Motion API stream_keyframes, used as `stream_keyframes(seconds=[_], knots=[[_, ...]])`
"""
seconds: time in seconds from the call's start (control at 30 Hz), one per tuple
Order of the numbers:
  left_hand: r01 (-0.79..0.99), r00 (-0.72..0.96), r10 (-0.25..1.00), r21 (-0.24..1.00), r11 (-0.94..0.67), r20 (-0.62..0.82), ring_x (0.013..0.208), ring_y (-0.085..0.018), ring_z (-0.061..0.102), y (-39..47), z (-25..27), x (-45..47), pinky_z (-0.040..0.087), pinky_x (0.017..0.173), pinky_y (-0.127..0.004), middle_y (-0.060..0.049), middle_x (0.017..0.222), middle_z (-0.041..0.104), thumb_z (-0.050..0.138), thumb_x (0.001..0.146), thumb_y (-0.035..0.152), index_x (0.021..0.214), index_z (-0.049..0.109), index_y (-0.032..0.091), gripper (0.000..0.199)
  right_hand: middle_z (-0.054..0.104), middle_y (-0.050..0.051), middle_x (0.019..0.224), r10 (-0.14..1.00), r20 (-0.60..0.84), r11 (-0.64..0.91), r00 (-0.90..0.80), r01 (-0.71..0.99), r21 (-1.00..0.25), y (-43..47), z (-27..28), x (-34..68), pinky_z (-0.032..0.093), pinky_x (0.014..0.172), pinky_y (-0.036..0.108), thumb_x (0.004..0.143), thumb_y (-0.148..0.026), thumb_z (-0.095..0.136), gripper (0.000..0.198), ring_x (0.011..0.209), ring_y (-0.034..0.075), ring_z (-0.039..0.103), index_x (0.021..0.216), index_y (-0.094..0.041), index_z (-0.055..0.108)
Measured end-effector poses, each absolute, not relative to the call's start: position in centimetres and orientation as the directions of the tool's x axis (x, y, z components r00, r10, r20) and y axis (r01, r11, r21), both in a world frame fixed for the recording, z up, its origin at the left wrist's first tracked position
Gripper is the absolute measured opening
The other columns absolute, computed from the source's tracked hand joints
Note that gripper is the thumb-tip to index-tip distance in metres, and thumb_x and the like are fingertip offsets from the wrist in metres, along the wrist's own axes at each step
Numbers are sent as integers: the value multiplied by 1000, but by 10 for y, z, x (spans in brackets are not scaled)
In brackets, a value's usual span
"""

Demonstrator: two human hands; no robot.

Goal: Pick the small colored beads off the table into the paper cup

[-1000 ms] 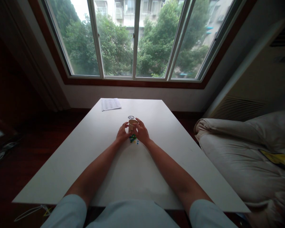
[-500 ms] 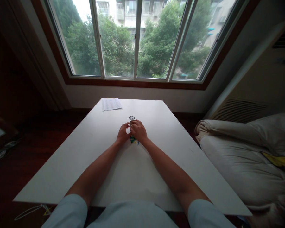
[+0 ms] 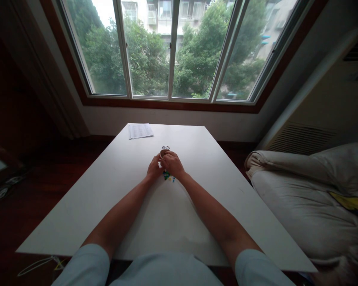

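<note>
head view: the cup is near the center of the frame. the right hand grasps its right side. the left hand has its fingers curved at the left side; grip cannot be told. small colored pieces lie just below, on the white table.

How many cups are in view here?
1. The cup is between the left hand and the right hand, beyond the small coloured pieces. The hands partly hide it; no second cup shows.
</note>
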State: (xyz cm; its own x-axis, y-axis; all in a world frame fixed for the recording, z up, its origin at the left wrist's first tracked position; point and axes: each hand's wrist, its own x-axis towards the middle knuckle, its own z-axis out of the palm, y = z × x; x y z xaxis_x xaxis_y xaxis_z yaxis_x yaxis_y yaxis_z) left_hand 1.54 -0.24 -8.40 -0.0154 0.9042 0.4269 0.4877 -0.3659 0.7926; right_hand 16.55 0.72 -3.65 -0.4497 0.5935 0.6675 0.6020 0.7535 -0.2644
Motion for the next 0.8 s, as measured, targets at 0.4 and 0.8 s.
stream_keyframes(seconds=[0.4,0.8], knots=[[548,-72,909,778,-307,410,107,-22,64,-8,-78,17,54,88,-36,-7,122,67,70,77,21,133,58,25,58,64,5,92,655,651,726,-383,557,-403,3,-37,162,43,93,34,88,-24,61,5,96,22,57,84,-22,59],[565,-7,928,767,-304,373,104,-26,68,-14,-70,19,53,87,-39,-7,116,71,69,82,25,136,55,28,56,67,7,107,653,668,744,-358,471,-475,8,-38,170,48,99,37,89,-25,61,5,110,23,59,92,-23,64]])
